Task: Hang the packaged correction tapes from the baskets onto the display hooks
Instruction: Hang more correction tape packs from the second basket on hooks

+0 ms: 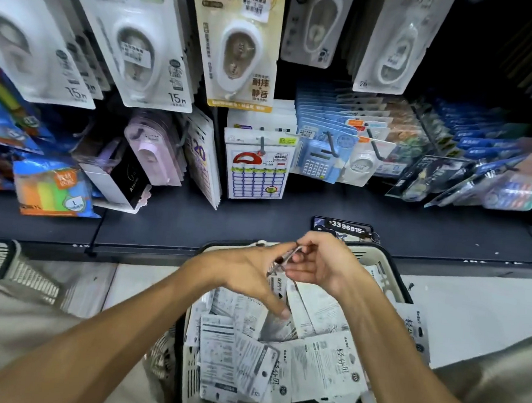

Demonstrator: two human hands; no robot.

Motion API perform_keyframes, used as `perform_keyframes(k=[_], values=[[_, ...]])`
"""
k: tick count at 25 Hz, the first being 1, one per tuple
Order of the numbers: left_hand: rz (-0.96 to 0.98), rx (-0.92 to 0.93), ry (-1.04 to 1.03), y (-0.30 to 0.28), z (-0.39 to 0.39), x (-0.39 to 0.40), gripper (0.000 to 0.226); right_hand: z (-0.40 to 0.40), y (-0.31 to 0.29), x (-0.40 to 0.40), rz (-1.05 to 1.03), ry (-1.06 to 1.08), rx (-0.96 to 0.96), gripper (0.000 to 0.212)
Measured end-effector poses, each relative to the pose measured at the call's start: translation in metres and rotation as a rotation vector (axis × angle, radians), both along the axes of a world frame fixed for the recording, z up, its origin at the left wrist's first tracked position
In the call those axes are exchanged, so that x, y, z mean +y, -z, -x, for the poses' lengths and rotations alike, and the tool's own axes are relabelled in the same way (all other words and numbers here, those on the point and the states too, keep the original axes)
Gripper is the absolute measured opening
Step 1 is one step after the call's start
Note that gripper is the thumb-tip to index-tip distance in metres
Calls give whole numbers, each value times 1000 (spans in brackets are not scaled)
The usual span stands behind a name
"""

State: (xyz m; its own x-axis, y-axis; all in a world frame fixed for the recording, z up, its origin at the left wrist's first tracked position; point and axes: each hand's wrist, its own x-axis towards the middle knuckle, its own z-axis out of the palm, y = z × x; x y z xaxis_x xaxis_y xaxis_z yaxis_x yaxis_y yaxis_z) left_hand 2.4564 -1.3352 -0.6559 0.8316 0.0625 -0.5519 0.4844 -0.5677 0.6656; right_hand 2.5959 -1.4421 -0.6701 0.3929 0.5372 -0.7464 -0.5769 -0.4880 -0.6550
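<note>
Head view: a dark shelf (pixel 257 222) runs across the middle, carrying a sticky-note pack (pixel 51 186) at the left, a black-and-white box (pixel 114 184) beside it and a numbered tag (pixel 344 228) just behind the basket. Above the shelf, hooks (pixel 262 146) hold a label sheet (pixel 256 169), a blue calculator pack (pixel 319 159) and rows of blue cards to the right. Higher up, large tape packs (pixel 237 51) hang in front (their lower edges overlap the hook row below). A second basket (pixel 17 265) sits at the far left edge, over the pale floor.

The basket (pixel 392 273) lies directly below the hands, filled with loose packs (pixel 279 359) lying flat at mixed angles, mostly back side up. Both hands meet above its far rim. The left hand (pixel 247 269) and right hand (pixel 326 262) together pinch one pack (pixel 286 259), seen edge-on, its long axis slanting from lower left to upper right. The left thumb points down toward the pile.
</note>
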Motion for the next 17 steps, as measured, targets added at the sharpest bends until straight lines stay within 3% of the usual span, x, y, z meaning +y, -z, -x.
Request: perform_keyframes(k=[2,4,6,8,11,13,15,17], values=[[-233,-169,-81,8,-1,3,60,5,5,0,-103,9,161,34],[-396,-224,-198,8,2,12,9,12,12,1,-242,35,267,38],[-416,-214,-285,2,7,24,30,19,26,0,-420,152,351,46],[-433,-147,-328,1,10,36,33,34,46,-10,-377,71,203,49],[-449,-92,-336,1,11,39,24,86,84,-32,0,-687,-290,37],[-382,-61,-389,-1,11,43,21,123,107,-38,112,-907,-437,30],[-325,-60,-488,-8,12,46,18,135,116,-37,150,-879,-555,20],[-389,-11,-512,-9,14,51,23,113,105,-31,140,-745,-513,15]])
